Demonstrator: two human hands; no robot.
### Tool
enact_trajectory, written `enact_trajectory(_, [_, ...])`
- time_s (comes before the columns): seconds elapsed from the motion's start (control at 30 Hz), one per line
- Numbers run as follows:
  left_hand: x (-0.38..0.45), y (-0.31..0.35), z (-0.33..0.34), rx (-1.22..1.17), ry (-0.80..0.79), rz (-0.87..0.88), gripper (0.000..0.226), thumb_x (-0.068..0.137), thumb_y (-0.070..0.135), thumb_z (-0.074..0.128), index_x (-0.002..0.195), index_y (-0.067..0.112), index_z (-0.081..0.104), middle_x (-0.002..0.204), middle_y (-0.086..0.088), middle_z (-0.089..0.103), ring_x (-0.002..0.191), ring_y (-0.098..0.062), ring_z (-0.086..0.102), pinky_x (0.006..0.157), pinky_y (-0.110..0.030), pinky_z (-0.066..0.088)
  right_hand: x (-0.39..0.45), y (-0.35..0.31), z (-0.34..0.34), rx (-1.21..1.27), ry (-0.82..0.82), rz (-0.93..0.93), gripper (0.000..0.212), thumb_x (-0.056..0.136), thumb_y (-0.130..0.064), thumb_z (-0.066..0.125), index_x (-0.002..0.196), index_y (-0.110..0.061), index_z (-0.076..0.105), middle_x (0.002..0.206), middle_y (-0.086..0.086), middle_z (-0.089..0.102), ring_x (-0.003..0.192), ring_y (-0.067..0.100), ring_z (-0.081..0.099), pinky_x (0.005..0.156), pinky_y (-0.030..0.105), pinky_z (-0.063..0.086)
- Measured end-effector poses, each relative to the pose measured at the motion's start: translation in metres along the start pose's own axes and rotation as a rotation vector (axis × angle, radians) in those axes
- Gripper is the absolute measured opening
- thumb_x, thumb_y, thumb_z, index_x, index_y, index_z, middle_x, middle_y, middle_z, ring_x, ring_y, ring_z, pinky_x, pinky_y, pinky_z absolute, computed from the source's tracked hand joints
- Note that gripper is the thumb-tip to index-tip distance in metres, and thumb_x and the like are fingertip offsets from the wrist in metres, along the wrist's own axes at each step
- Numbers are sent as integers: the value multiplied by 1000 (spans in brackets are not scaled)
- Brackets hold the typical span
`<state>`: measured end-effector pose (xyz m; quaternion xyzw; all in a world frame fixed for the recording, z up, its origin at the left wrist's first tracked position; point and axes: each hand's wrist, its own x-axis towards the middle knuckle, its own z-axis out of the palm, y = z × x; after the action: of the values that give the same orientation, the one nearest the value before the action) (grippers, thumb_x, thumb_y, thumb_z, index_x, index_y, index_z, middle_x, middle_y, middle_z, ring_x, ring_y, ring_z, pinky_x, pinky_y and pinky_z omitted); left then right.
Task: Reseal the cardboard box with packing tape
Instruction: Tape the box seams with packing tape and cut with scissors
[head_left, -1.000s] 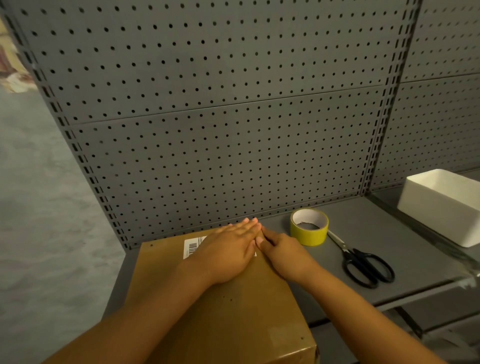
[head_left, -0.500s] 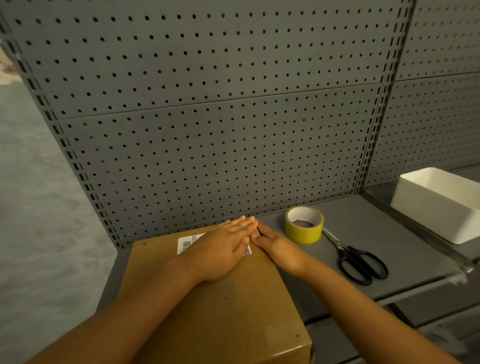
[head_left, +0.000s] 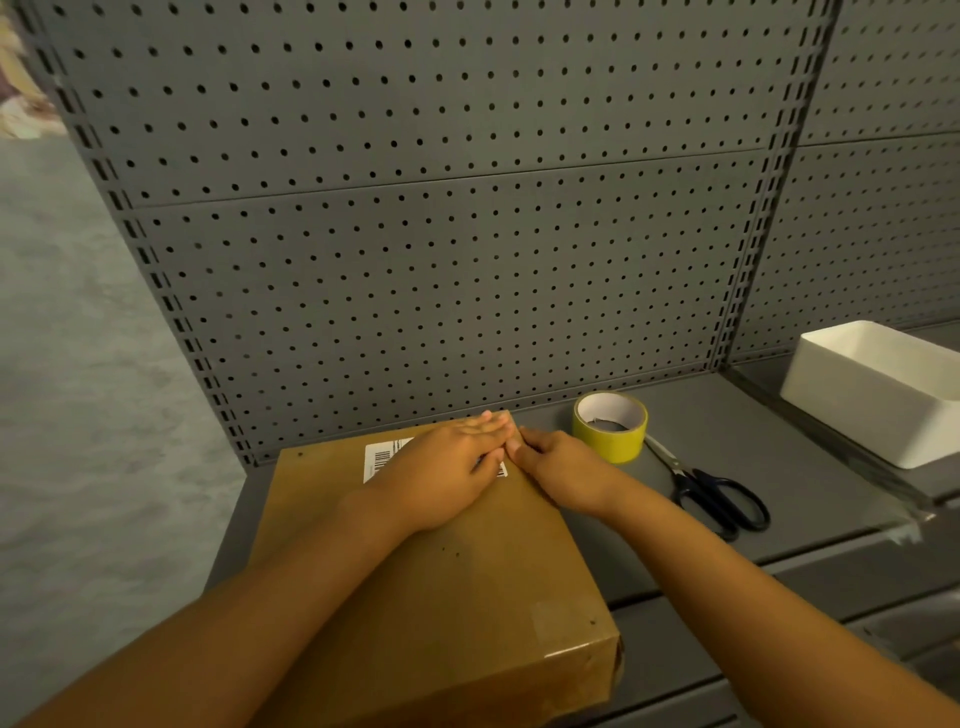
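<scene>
While your forearms reached in from the lower edge of the view, the cardboard box (head_left: 431, 587) lay flat on the grey metal shelf (head_left: 737, 457), at its left end. Its long axis ran from you toward the pegboard (head_left: 441, 260), with the near corner overhanging the shelf's front edge. The box was plain brown corrugated board, matte, with a strip of clear tape (head_left: 558, 623) glinting near the front right corner.

Your left hand (head_left: 447, 473) lay palm down on the far part of the lid, fingers straight and pressed together, partly covering a white barcode label (head_left: 382, 457). Your right hand (head_left: 561, 467) rested at the lid's right edge with its fingers curled; whether they pinched anything could not be determined. The fingertips of both hands met near the far right corner of the box.

Just beyond your right hand, a roll of yellow packing tape (head_left: 610, 426) lay flat on the shelf, its white core upward. Black-handled scissors (head_left: 711, 493) lay to its right, blades pointing toward the roll. A white rectangular plastic bin (head_left: 872, 395) stood farther right.
</scene>
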<state>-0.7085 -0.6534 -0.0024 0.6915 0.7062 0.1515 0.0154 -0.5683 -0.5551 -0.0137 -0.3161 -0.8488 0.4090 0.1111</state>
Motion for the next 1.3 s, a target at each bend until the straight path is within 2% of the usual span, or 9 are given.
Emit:
enact_trajectory(0.07, [-1, 1, 1, 8, -7, -7, 46, 104, 30, 32, 149, 23, 27, 156, 8, 23, 143, -1, 16, 108, -10, 5, -4, 0, 4, 38, 18, 8, 38, 101, -40, 38, 127, -20, 57, 120, 2, 64, 108, 19, 60, 91, 33, 47])
enact_trajectory(0.23, [-2, 3, 1, 15, -5, -17, 46, 104, 29, 30, 149, 22, 28, 157, 7, 23, 143, -1, 15, 112, -15, 8, -9, 3, 10, 269, 11, 28, 37, 101, -34, 40, 134, -23, 53, 126, 0, 62, 115, 14, 57, 103, 36, 44])
enact_trajectory(0.37, [-3, 9, 3, 129, 45, -47, 45, 103, 29, 27, 147, 23, 32, 155, 7, 28, 142, -3, 21, 118, -24, 3, -9, 6, 13, 231, -8, 31, 67, 90, -61, 31, 148, -27, 34, 148, -1, 43, 134, 16, 41, 114, 42, 31])
enact_trajectory(0.43, [-5, 11, 1, 161, 129, -142, 46, 101, 29, 31, 145, 20, 39, 152, 2, 37, 139, -9, 31, 118, -25, 8, -8, 10, 14, 198, -21, 69, 74, 85, -68, 28, 148, -29, 33, 148, 1, 43, 134, 20, 41, 113, 45, 31])
enact_trajectory(0.6, [-14, 5, -5, 68, 144, -355, 48, 100, 35, 36, 146, 22, 36, 152, 3, 36, 139, -15, 34, 113, -30, 26, -18, -7, 7, 104, 15, 103, 47, 102, -45, 26, 134, -22, 51, 131, 5, 58, 118, 22, 55, 103, 36, 40])
enact_trajectory(0.9, [-73, -52, -50, -168, 84, -745, 58, 96, 40, 50, 149, 27, 29, 152, -7, 34, 134, -27, 40, 107, -42, 39, -21, -5, 1, 132, 67, 179, 63, 94, -57, 41, 144, -19, 36, 140, 8, 49, 121, 25, 53, 103, 42, 44])
enact_trajectory(1.0, [-98, -65, -53, -320, 179, -899, 67, 94, 41, 54, 150, 22, 23, 153, -10, 31, 135, -31, 37, 107, -44, 36, -27, -9, 2, 191, 2, 236, 64, 91, -57, 46, 142, -20, 35, 134, 4, 51, 109, 21, 57, 88, 35, 51])
enact_trajectory(1.13, [-120, -68, -42, -811, 316, -1096, 75, 87, 48, 61, 146, 14, 29, 133, -8, 49, 107, -31, 56, 85, -40, 51, -33, -12, 4, 187, -38, 235, 60, 89, -54, 53, 133, -18, 35, 104, -6, 53, 83, 6, 55, 60, 19, 44])
enact_trajectory(1.3, [-125, -67, -29, -950, 387, -1141, 60, 86, 45, 63, 129, 8, 43, 102, -13, 62, 84, -27, 63, 59, -31, 48, -38, -13, 5, 269, -66, 229, 61, 86, -50, 62, 133, -21, 35, 107, -6, 56, 93, 10, 61, 76, 27, 52])
